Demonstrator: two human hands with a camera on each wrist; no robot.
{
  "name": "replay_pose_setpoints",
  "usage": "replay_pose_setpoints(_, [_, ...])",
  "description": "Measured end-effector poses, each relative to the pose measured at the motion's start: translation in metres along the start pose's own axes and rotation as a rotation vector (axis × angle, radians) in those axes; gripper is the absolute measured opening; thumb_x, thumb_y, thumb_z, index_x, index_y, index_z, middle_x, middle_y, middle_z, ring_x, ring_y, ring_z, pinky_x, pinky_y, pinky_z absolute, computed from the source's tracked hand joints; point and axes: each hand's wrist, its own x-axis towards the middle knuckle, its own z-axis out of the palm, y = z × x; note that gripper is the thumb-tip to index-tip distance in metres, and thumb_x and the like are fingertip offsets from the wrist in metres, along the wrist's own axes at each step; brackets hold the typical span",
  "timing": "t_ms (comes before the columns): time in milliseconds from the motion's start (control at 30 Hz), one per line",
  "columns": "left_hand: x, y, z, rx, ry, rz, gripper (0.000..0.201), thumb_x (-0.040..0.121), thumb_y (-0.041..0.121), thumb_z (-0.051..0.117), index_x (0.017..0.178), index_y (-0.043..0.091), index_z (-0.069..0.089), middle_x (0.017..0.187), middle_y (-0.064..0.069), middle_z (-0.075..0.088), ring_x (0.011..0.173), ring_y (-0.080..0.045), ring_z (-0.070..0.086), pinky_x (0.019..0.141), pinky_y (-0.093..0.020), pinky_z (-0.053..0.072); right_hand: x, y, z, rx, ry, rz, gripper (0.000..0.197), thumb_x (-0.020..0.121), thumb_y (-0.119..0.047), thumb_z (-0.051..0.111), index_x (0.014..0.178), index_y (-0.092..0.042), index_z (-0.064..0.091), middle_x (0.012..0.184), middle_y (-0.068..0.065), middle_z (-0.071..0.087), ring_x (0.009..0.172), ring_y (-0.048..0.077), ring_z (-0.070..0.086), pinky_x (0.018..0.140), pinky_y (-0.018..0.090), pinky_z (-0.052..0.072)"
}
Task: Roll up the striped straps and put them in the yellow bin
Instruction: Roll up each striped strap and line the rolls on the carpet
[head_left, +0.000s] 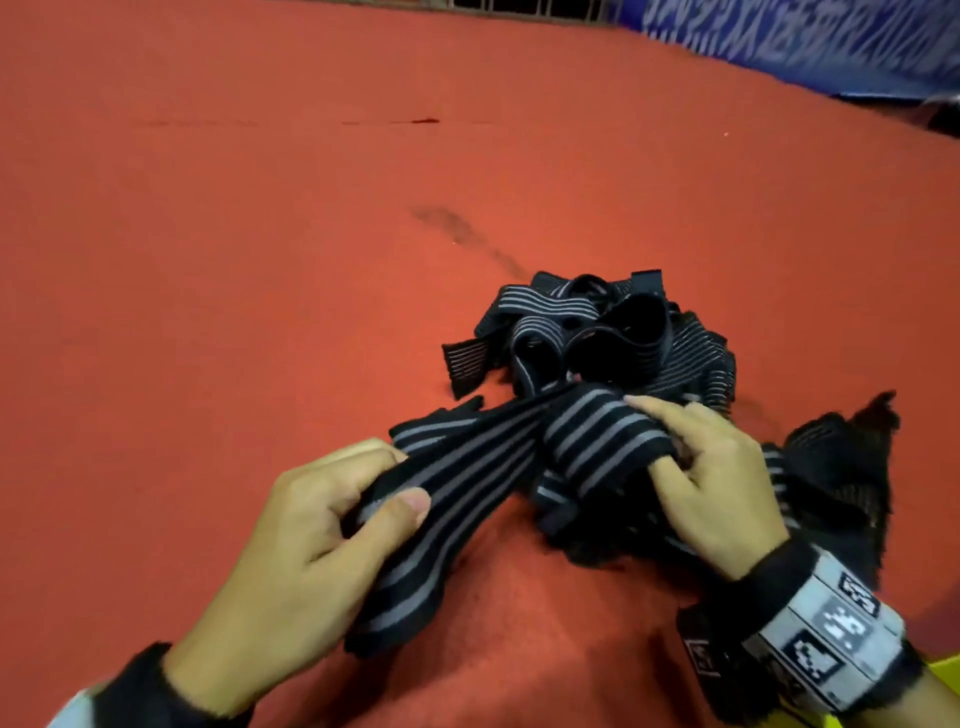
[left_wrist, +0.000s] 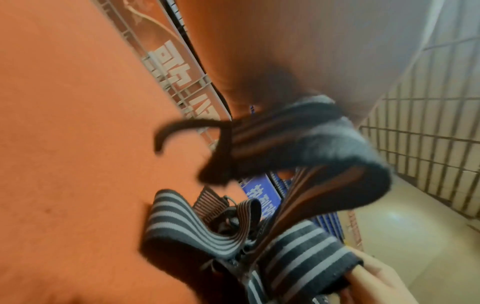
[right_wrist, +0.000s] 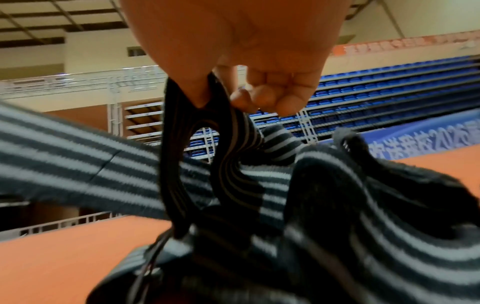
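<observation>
A black strap with grey stripes (head_left: 457, 499) stretches between my two hands over the red floor. My left hand (head_left: 332, 519) grips its near part, thumb on top, the loose end hanging below. My right hand (head_left: 691, 467) pinches a folded loop of the strap (head_left: 597, 441) between thumb and forefinger; the right wrist view shows that fold (right_wrist: 226, 133) caught under the fingers. Behind lies a tangled pile of several striped straps (head_left: 597, 338), also seen as the pile (left_wrist: 197, 226) in the left wrist view. A corner of the yellow bin (head_left: 943, 675) shows at the bottom right.
Red carpeted floor (head_left: 260, 260) spreads wide to the left and ahead. A blue banner (head_left: 805, 41) lines the far right edge. More dark strap material (head_left: 841, 467) lies just right of my right hand. Blue stadium seats (right_wrist: 389, 82) rise beyond.
</observation>
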Motion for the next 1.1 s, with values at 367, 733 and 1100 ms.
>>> replay_pose_setpoints(367, [-0.059, -0.019, -0.024, 0.184, 0.172, 0.082, 0.044, 0.078, 0.048, 0.05, 0.066, 0.005, 0.049, 0.057, 0.006, 0.04, 0.054, -0.009, 0.039, 0.054, -0.035, 0.035, -0.052, 0.023, 0.048, -0.131, -0.238, 0.093, 0.081, 0.059, -0.043, 0.059, 0.136, -0.03, 0.037, 0.117, 0.005, 0.046, 0.112, 0.027, 0.051, 0.099, 0.043, 0.045])
replay_pose_setpoints(733, [-0.088, 0.096, -0.044, 0.329, 0.294, 0.175, 0.043, 0.074, 0.043, 0.054, 0.065, 0.001, 0.047, 0.057, 0.007, 0.039, 0.052, -0.007, 0.036, 0.049, -0.028, 0.03, -0.045, -0.007, 0.006, -0.072, -0.307, 0.135, 0.041, 0.095, -0.041, 0.038, 0.131, -0.022, 0.047, 0.131, 0.012, 0.056, 0.119, 0.031, 0.052, 0.096, 0.038, 0.042])
replay_pose_setpoints(1100, [-0.079, 0.163, -0.043, -0.01, 0.328, 0.096, 0.02, 0.075, 0.023, 0.057, 0.075, 0.005, 0.064, 0.068, -0.003, 0.064, 0.061, -0.014, 0.055, 0.054, -0.021, 0.044, -0.08, -0.062, 0.001, -0.091, -0.429, -0.066, 0.117, 0.06, -0.071, 0.067, 0.152, -0.033, 0.007, 0.159, 0.007, 0.006, 0.145, 0.032, 0.009, 0.117, 0.048, 0.019])
